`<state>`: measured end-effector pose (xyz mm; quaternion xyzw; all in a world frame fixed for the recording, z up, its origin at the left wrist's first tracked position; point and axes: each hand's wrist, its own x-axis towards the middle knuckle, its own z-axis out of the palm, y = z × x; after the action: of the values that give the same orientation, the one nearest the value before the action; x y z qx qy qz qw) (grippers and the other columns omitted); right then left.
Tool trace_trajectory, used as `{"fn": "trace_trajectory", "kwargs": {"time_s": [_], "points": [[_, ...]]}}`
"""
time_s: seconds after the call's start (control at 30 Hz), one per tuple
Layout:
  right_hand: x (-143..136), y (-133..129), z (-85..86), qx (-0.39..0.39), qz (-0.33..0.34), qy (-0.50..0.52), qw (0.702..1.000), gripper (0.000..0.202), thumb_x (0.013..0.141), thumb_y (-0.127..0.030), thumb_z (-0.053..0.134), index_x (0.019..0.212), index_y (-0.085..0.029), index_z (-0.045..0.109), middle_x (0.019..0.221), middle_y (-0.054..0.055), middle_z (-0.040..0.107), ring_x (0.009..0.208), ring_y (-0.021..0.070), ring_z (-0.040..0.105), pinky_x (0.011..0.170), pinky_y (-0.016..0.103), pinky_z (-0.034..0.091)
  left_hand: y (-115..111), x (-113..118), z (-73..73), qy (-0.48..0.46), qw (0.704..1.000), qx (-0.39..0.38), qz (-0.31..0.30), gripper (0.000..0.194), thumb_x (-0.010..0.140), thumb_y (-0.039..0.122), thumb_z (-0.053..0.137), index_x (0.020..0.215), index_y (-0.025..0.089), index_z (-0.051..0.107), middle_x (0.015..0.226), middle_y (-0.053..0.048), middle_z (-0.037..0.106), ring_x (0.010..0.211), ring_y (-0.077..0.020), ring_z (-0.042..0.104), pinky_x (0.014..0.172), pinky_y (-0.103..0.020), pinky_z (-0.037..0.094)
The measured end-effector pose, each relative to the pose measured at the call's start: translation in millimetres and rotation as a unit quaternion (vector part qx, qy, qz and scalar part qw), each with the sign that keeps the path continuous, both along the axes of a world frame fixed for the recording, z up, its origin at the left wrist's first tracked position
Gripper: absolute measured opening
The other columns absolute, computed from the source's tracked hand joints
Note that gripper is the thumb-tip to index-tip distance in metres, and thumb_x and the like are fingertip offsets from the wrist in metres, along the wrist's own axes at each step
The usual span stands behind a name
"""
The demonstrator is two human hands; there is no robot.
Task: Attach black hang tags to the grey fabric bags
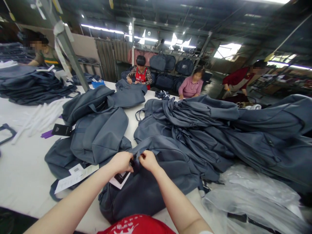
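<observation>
A dark blue-grey bag (151, 191) lies on the white table directly in front of me. Both hands are close together over its upper part. My left hand (123, 162) is closed, its fingertips around a small dark piece that I cannot make out. A black-and-white tag (120, 179) sticks out below those fingers and rests on the bag. My right hand (149, 161) is closed in a pinch beside a strap (146, 144) of the bag; what lies between its fingers is hidden.
More blue-grey bags (99, 133) lie to the left, with a black tag (62, 129) and a paper label (75, 177). A large bag heap (207, 130) fills the right. Clear plastic bags (253, 195) lie at front right. Several people work beyond the table (21, 182).
</observation>
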<state>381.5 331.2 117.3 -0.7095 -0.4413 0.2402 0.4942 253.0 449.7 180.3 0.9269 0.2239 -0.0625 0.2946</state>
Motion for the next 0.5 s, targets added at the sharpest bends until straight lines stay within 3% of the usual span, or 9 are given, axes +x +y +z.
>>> {"fn": "trace_trajectory", "kwargs": {"time_s": [0.07, 0.17, 0.3, 0.5], "points": [[0, 1, -2.6, -0.008, -0.018, -0.009, 1.000, 0.011, 0.072, -0.016, 0.058, 0.063, -0.019, 0.063, 0.058, 0.001, 0.057, 0.053, 0.0130, 0.043, 0.056, 0.026, 0.031, -14, 3, -7.6, -0.008, 0.999, 0.034, 0.025, 0.042, 0.048, 0.037, 0.083, 0.083, 0.018, 0.069, 0.086, -0.016, 0.070, 0.088, -0.0368, 0.063, 0.081, -0.041, 0.044], [2, 1, -11.6, -0.023, -0.036, -0.004, 0.999, 0.013, 0.073, -0.020, 0.059, 0.060, -0.019, 0.060, 0.054, -0.001, 0.054, 0.051, 0.0116, 0.040, 0.054, 0.025, 0.029, -23, 6, -19.0, -0.024, 0.998, 0.038, 0.045, 0.035, 0.066, 0.049, 0.070, 0.080, 0.017, 0.068, 0.087, -0.018, 0.069, 0.089, -0.0345, 0.063, 0.083, -0.041, 0.043], [3, -14, -28.3, -0.032, -0.029, 0.017, 0.999, 0.021, 0.071, -0.024, 0.065, 0.052, -0.019, 0.056, 0.051, -0.003, 0.050, 0.051, 0.0112, 0.042, 0.056, 0.025, 0.033, -7, -1, -28.6, -0.045, 0.996, -0.010, 0.072, 0.049, 0.084, 0.057, 0.044, 0.065, 0.016, 0.064, 0.073, -0.015, 0.067, 0.075, -0.0302, 0.063, 0.072, -0.036, 0.043], [-5, -53, -42.7, 0.022, -0.027, 0.066, 0.997, 0.025, 0.080, -0.028, 0.058, 0.057, -0.019, 0.057, 0.089, 0.006, 0.066, 0.084, 0.0173, 0.060, 0.078, 0.029, 0.045, 16, -15, -36.7, -0.083, 0.984, -0.130, 0.085, 0.057, 0.084, 0.062, 0.037, 0.069, 0.016, 0.066, 0.069, -0.007, 0.068, 0.067, -0.0235, 0.061, 0.062, -0.028, 0.042]]}}
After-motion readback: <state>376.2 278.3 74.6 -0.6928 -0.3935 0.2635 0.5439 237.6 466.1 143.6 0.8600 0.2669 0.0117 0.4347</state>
